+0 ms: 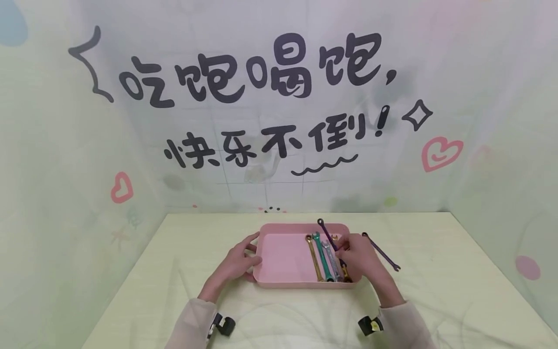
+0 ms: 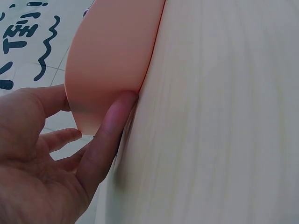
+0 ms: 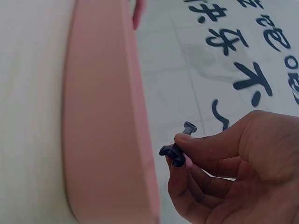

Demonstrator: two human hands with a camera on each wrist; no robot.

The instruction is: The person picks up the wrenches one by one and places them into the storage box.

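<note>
My left hand [image 1: 239, 259] grips the left end of a shallow pink tray [image 1: 279, 285]; in the left wrist view the thumb [image 2: 117, 116] lies along its outer wall. My right hand [image 1: 358, 253] pinches a dark purple combination wrench [image 1: 327, 232] between thumb and fingers, over the tray's right side. In the right wrist view the wrench's dark open end [image 3: 173, 155] points out from the fingertips. Inside the tray lie a gold wrench [image 1: 314, 259], a teal wrench [image 1: 322, 257] and a silver wrench [image 1: 332, 261]. Another gold wrench [image 1: 347, 276] is partly hidden beneath my right hand.
Right of the tray, another purple wrench [image 1: 381, 252] lies slanted on the pale wooden table [image 1: 209, 237]. A pale wall hanging [image 1: 279, 189] with dark lettering closes off the back, and similar sheets stand at both sides.
</note>
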